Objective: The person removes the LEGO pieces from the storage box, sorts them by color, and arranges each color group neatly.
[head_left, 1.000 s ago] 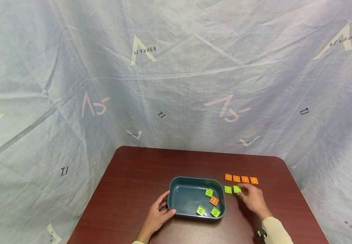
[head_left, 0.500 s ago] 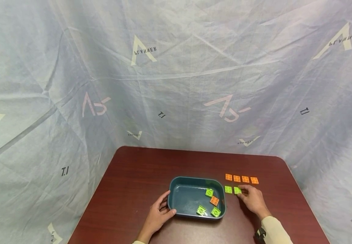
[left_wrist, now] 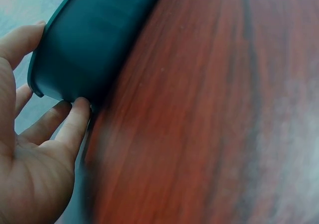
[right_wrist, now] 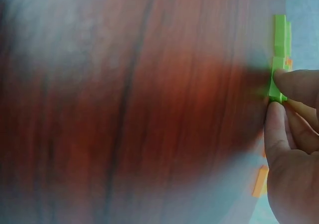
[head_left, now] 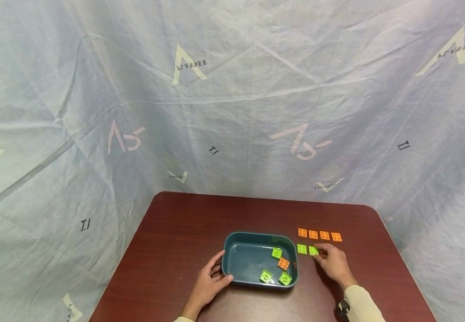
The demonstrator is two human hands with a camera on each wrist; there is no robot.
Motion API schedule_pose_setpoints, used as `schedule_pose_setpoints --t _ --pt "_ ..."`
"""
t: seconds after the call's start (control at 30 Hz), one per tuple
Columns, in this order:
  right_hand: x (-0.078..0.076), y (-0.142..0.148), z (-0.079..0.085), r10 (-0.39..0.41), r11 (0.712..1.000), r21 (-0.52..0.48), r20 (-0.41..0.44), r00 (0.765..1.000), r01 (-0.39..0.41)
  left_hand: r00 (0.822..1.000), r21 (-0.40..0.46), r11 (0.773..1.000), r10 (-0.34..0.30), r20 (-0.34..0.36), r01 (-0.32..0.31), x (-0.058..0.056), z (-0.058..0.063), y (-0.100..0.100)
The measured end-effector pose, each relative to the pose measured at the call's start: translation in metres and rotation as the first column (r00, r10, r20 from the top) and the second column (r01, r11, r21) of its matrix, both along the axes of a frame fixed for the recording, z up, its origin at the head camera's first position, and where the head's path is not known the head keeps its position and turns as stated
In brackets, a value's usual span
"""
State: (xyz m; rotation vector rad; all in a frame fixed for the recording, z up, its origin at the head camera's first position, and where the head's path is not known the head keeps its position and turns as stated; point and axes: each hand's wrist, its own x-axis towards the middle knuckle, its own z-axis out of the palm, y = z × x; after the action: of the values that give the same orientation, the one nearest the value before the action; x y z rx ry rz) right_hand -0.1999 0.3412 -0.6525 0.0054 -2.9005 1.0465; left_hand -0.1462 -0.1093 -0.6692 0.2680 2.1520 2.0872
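Note:
My left hand holds the left end of a dark teal plastic tray, thumb on the near rim and fingers along the side. The left wrist view shows the fingertips against the tray's outer wall. To the tray's right, my right hand pinches a green toy brick, which lies on the table. Another green brick lies just left of it. In the right wrist view, thumb and fingers touch the held green brick, in line with its neighbour.
Behind the green bricks, several orange bricks form a row. Inside the tray sit an orange brick and several green bricks. The reddish-brown table ends at grey fabric walls at the back and sides.
Both hands keep their places, the left on the tray and the right on the green brick. Only a very slight shift of the whole view shows.

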Motion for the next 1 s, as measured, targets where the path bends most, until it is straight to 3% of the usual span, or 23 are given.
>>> schedule_pose_setpoints --t 0.3,0.57,1.0 --pt "0.002 -0.001 0.006 -0.004 0.999 -0.034 0.026 1.000 0.005 1.000 0.007 1.000 -0.004 -0.009 0.004 0.000 0.001 0.000" --pt "0.002 -0.005 0.016 -0.050 0.999 -0.022 -0.013 0.999 0.050 1.000 -0.016 1.000 0.003 -0.003 -0.003 0.001 0.002 0.000" --pt "0.010 -0.034 0.045 0.011 0.998 -0.063 -0.094 0.996 -0.017 1.000 -0.020 1.000 -0.003 0.001 0.003 0.002 0.003 0.000"
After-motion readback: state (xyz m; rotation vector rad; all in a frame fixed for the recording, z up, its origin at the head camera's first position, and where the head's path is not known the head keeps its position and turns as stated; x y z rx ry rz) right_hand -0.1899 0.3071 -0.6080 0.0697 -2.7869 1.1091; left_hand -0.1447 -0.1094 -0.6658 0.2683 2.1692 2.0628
